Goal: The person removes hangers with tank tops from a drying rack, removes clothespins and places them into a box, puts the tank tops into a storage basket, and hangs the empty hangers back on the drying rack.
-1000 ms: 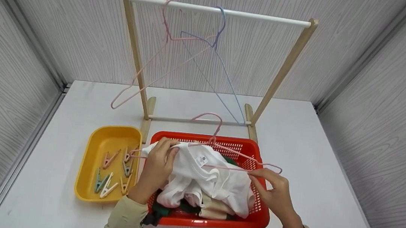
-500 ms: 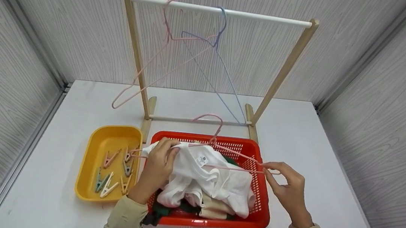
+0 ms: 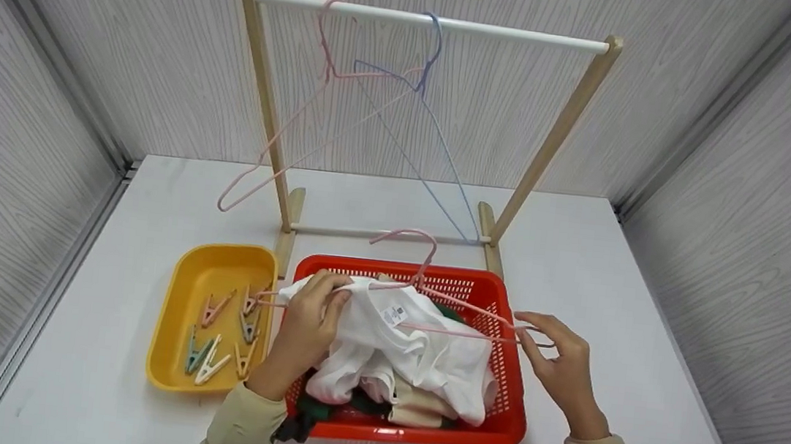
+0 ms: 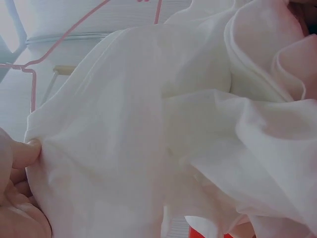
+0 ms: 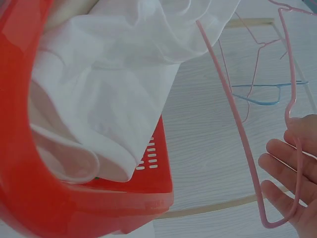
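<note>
A white shirt (image 3: 450,364) with a neck label drapes over the red basket, one shoulder raised. My left hand (image 3: 310,323) pinches that shoulder; the left wrist view shows the thumb on the cloth. A pink clothes hanger (image 3: 464,306) has its left arm inside the shirt, its left tip poking out beyond my left hand. The hanger's right arm lies outside the cloth, hook pointing up and away. My right hand (image 3: 560,364) holds the hanger near its bare right end. In the right wrist view, the hanger loop (image 5: 243,136) passes across the fingers.
The red basket (image 3: 511,418) holds more clothes, green and beige among them. On its left stands a yellow tray (image 3: 185,303) with several clothespins (image 3: 210,363). Behind is a drying rack (image 3: 525,34) bearing a pink hanger (image 3: 241,191) and a blue hanger (image 3: 447,146).
My right hand has moved right, from beside the shirt to the hanger's right end. The hanger has since shifted slightly right and its hook lower. My left hand has stayed at the shoulder.
</note>
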`<control>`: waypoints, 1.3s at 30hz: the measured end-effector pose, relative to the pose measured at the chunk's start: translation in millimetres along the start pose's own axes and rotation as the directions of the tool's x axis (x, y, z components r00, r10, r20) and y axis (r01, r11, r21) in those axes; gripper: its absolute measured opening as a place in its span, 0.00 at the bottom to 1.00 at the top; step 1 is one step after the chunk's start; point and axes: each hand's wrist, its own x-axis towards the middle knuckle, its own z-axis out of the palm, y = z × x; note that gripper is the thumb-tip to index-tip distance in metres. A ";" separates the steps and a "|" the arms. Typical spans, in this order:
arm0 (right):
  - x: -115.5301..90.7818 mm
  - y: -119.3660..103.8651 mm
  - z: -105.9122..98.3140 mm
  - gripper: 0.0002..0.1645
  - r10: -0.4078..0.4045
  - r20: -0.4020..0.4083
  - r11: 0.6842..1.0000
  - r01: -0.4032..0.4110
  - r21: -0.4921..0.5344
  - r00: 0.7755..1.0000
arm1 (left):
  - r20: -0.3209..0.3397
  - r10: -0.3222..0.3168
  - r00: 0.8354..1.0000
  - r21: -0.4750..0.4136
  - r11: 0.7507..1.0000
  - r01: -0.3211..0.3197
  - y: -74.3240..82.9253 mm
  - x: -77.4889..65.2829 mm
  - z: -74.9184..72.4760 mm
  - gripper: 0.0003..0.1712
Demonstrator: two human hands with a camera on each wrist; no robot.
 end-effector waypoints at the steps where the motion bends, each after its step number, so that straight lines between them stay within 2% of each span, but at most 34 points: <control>1: -1.1 0.8 0.2 0.20 0.009 0.001 1.000 -0.009 0.000 1.000 | 0.001 -0.001 1.000 -0.001 1.000 0.001 0.0 -0.1 -0.3 0.06; 5: -4.0 2.8 0.2 0.19 0.036 0.010 0.999 -0.036 0.010 0.999 | 0.005 -0.013 1.000 -0.009 1.000 0.013 -0.4 -0.4 -1.1 0.06; 10: -6.3 2.1 -1.4 0.17 0.046 0.043 0.996 -0.049 0.081 0.998 | 0.012 -0.017 1.000 -0.025 1.000 0.017 -0.9 -0.4 -2.2 0.06; 16: -7.0 3.1 -4.4 0.16 0.031 0.020 0.993 -0.033 0.116 0.999 | 0.017 -0.010 1.000 -0.080 0.997 0.011 -4.2 1.0 -4.3 0.08; 21: -6.6 4.8 -10.8 0.15 0.034 0.003 0.992 -0.034 0.120 0.999 | 0.016 -0.015 1.000 -0.062 0.998 0.016 -7.8 2.1 -5.8 0.07; 28: -9.1 8.8 -25.3 0.15 0.058 0.026 0.993 -0.060 0.099 0.998 | -0.007 -0.009 1.000 -0.024 1.000 0.009 -13.2 2.1 -7.0 0.07; 35: -12.3 14.9 -41.7 0.16 0.049 0.007 0.992 -0.050 0.115 0.999 | -0.018 -0.053 0.998 0.002 0.999 0.053 -15.9 2.6 -11.0 0.09; 39: -13.6 18.2 -51.7 0.15 0.032 -0.003 0.993 -0.031 0.115 0.999 | -0.027 -0.049 0.998 0.019 0.999 0.050 -17.5 2.6 -12.0 0.09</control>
